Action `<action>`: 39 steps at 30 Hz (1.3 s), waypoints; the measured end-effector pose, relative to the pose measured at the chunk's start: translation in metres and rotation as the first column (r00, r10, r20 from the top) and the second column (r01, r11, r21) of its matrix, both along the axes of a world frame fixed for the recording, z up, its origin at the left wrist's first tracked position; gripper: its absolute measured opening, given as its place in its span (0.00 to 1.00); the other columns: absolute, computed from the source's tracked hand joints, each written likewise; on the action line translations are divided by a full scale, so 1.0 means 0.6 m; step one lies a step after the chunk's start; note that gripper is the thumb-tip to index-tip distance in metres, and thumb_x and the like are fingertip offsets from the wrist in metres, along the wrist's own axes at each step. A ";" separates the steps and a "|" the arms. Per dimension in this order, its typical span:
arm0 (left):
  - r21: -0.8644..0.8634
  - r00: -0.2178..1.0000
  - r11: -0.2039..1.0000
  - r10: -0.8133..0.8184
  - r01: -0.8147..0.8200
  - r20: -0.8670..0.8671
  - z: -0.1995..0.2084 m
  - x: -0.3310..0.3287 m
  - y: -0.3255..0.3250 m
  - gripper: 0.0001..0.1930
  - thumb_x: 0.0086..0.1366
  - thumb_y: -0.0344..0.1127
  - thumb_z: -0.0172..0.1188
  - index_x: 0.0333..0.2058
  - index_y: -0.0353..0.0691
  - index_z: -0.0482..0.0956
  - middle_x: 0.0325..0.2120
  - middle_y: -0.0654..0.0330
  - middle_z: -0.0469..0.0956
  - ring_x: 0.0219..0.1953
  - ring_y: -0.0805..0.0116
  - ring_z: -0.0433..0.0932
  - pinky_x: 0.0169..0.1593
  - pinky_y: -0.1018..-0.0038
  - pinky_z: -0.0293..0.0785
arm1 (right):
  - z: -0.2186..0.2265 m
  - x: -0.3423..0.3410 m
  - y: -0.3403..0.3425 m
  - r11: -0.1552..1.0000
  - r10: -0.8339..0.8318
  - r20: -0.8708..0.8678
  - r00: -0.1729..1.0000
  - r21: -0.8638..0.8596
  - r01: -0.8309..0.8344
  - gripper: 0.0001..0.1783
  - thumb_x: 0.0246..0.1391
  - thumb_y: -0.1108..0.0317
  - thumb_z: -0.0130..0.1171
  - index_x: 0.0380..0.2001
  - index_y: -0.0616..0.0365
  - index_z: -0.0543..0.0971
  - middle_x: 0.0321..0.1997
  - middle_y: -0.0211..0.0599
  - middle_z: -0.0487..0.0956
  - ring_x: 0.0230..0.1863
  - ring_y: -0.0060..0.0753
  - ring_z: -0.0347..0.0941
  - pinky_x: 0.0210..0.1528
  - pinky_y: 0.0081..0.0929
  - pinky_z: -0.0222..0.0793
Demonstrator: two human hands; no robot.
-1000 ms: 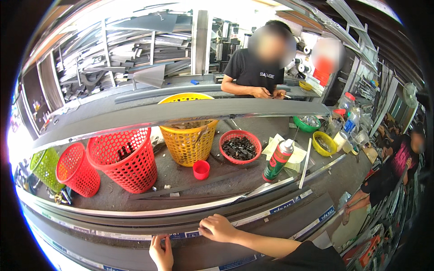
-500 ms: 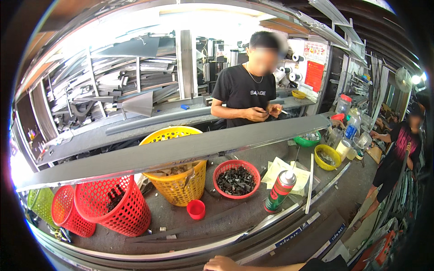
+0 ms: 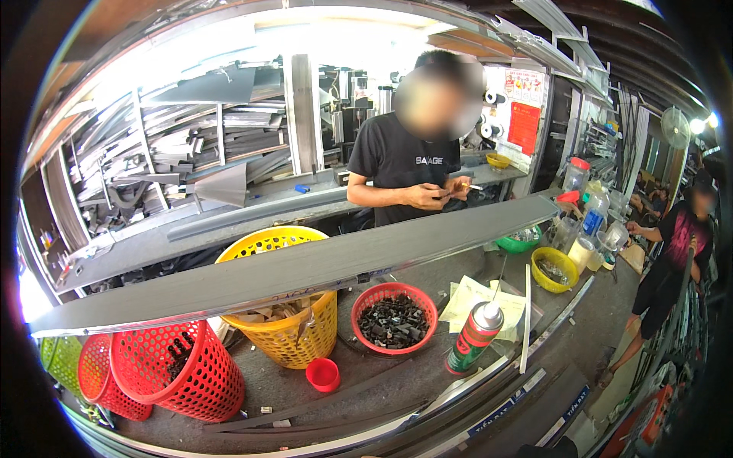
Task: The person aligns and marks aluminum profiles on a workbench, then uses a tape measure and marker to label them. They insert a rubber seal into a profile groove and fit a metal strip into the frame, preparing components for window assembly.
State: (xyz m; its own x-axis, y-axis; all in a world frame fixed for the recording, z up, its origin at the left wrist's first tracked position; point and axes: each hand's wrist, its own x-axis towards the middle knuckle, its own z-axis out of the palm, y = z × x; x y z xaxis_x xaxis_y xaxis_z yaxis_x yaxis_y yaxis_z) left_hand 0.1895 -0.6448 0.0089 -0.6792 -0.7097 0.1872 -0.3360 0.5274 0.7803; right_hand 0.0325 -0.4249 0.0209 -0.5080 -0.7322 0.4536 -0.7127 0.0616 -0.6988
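Neither of my hands shows; only a bit of dark sleeve [image 3: 551, 449] appears at the lower edge. Before me stretches a workbench [image 3: 336, 397] crossed by a long grey raised bar [image 3: 305, 271]. Beneath and beside that bar stand a yellow perforated basket [image 3: 298, 336], a red basket [image 3: 191, 382] and a shallow red basket [image 3: 393, 320] of small black parts. A small red cup [image 3: 323, 375] sits close by. To the right, a red and green spray can [image 3: 473, 337] with a thin nozzle tube stands near yellowish papers [image 3: 462, 301].
Across the bench a co-worker [image 3: 405, 160] holds something small and a cigarette-like stick. At right another person [image 3: 676, 252] stands by long profiles. Plastic jars [image 3: 592, 221] and a yellow bowl [image 3: 553, 271] occupy the bench's right end. Scrap profiles [image 3: 191, 153] fill the back shelves.
My right hand, at the lower edge before, has gone out of view. The scene has shifted slightly left, with the near baskets and cup lower in the picture.
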 end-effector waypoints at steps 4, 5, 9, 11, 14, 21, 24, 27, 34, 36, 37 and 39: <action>-0.032 1.000 0.999 0.008 -0.007 0.018 -0.013 0.005 -0.007 0.09 0.69 0.36 0.64 0.39 0.35 0.84 0.27 0.57 0.85 0.26 0.73 0.79 0.32 0.73 0.76 | -0.004 -0.001 0.000 1.000 0.007 0.036 0.999 -0.011 -0.007 0.07 0.58 0.62 0.63 0.28 0.50 0.80 0.28 0.32 0.78 0.32 0.41 0.73 0.41 0.39 0.64; -0.031 1.000 0.999 0.012 -0.011 0.018 -0.014 0.006 -0.009 0.09 0.69 0.36 0.64 0.39 0.35 0.84 0.27 0.57 0.85 0.26 0.73 0.79 0.32 0.73 0.76 | -0.006 -0.002 -0.001 1.000 0.009 0.048 0.999 -0.013 -0.008 0.07 0.58 0.62 0.63 0.28 0.50 0.80 0.28 0.32 0.78 0.32 0.41 0.73 0.41 0.39 0.64; -0.109 0.993 0.994 0.024 -0.012 0.112 -0.014 0.009 -0.010 0.09 0.68 0.37 0.65 0.38 0.36 0.84 0.25 0.56 0.85 0.25 0.72 0.80 0.31 0.73 0.76 | -0.008 -0.003 0.000 1.000 0.023 0.062 0.998 0.004 -0.023 0.08 0.58 0.62 0.63 0.28 0.51 0.79 0.28 0.32 0.77 0.32 0.41 0.73 0.41 0.39 0.63; -0.148 0.992 0.989 0.033 -0.014 0.122 -0.013 0.007 -0.008 0.09 0.68 0.37 0.64 0.38 0.36 0.84 0.25 0.56 0.85 0.25 0.72 0.80 0.31 0.72 0.76 | -0.008 -0.003 0.002 0.999 0.029 0.071 0.997 0.014 -0.030 0.07 0.58 0.63 0.63 0.28 0.51 0.79 0.28 0.32 0.77 0.32 0.41 0.72 0.41 0.39 0.63; -0.032 1.000 0.999 0.028 -0.028 0.002 -0.010 0.003 -0.003 0.08 0.68 0.36 0.64 0.37 0.37 0.84 0.22 0.56 0.84 0.23 0.72 0.79 0.29 0.72 0.75 | -0.008 -0.004 0.003 0.999 0.034 0.053 0.998 -0.010 -0.034 0.07 0.58 0.63 0.64 0.28 0.50 0.79 0.28 0.33 0.77 0.32 0.41 0.72 0.40 0.39 0.63; -0.108 0.997 0.994 0.024 -0.015 0.075 0.003 0.001 0.000 0.08 0.68 0.36 0.64 0.36 0.37 0.84 0.22 0.57 0.84 0.23 0.71 0.79 0.29 0.72 0.74 | -0.011 -0.007 0.002 0.998 0.048 0.076 0.996 -0.039 -0.045 0.06 0.58 0.63 0.63 0.29 0.50 0.80 0.28 0.33 0.77 0.32 0.41 0.72 0.40 0.39 0.63; -0.092 0.996 0.996 0.015 -0.007 0.086 0.006 0.000 0.001 0.08 0.68 0.36 0.64 0.36 0.37 0.84 0.23 0.56 0.85 0.23 0.71 0.80 0.29 0.72 0.75 | -0.012 -0.006 0.003 0.999 0.049 0.087 0.995 -0.022 -0.048 0.05 0.58 0.63 0.63 0.30 0.50 0.80 0.29 0.32 0.77 0.32 0.41 0.72 0.40 0.39 0.63; -0.079 0.998 0.997 0.007 -0.002 0.057 0.008 -0.004 0.003 0.08 0.68 0.35 0.64 0.36 0.37 0.85 0.23 0.56 0.85 0.23 0.70 0.81 0.29 0.72 0.75 | -0.012 -0.007 0.005 0.998 0.058 0.084 0.995 -0.002 -0.058 0.05 0.59 0.63 0.62 0.31 0.50 0.80 0.30 0.32 0.77 0.33 0.40 0.73 0.41 0.39 0.64; -0.104 0.996 0.995 0.022 -0.013 0.081 0.017 -0.007 0.008 0.07 0.69 0.34 0.63 0.37 0.36 0.85 0.24 0.55 0.85 0.24 0.68 0.82 0.31 0.71 0.77 | -0.008 -0.008 0.009 0.997 0.070 0.092 0.993 0.026 -0.073 0.05 0.59 0.63 0.61 0.32 0.51 0.81 0.31 0.32 0.78 0.35 0.40 0.73 0.43 0.38 0.64; -0.104 0.997 0.995 0.022 -0.014 0.074 0.018 -0.008 0.009 0.07 0.68 0.34 0.63 0.37 0.36 0.85 0.24 0.54 0.85 0.24 0.67 0.82 0.32 0.71 0.77 | -0.008 -0.008 0.009 0.997 0.071 0.101 0.992 0.025 -0.073 0.05 0.59 0.63 0.61 0.32 0.51 0.81 0.31 0.32 0.78 0.35 0.40 0.73 0.43 0.38 0.64; -0.097 0.998 0.995 0.021 -0.016 0.052 0.019 -0.009 0.009 0.08 0.68 0.34 0.63 0.37 0.36 0.85 0.24 0.54 0.85 0.24 0.67 0.81 0.32 0.70 0.77 | -0.008 -0.007 0.010 0.997 0.073 0.104 0.992 0.014 -0.075 0.05 0.59 0.63 0.61 0.32 0.51 0.81 0.31 0.32 0.78 0.35 0.40 0.73 0.43 0.38 0.64; -0.100 0.999 0.995 0.025 -0.020 0.045 0.022 -0.011 0.009 0.08 0.68 0.35 0.64 0.37 0.36 0.85 0.25 0.54 0.85 0.24 0.67 0.81 0.32 0.70 0.77 | -0.008 -0.008 0.009 0.997 0.080 0.102 0.992 0.006 -0.081 0.05 0.59 0.63 0.62 0.32 0.51 0.81 0.31 0.32 0.78 0.35 0.40 0.72 0.43 0.39 0.64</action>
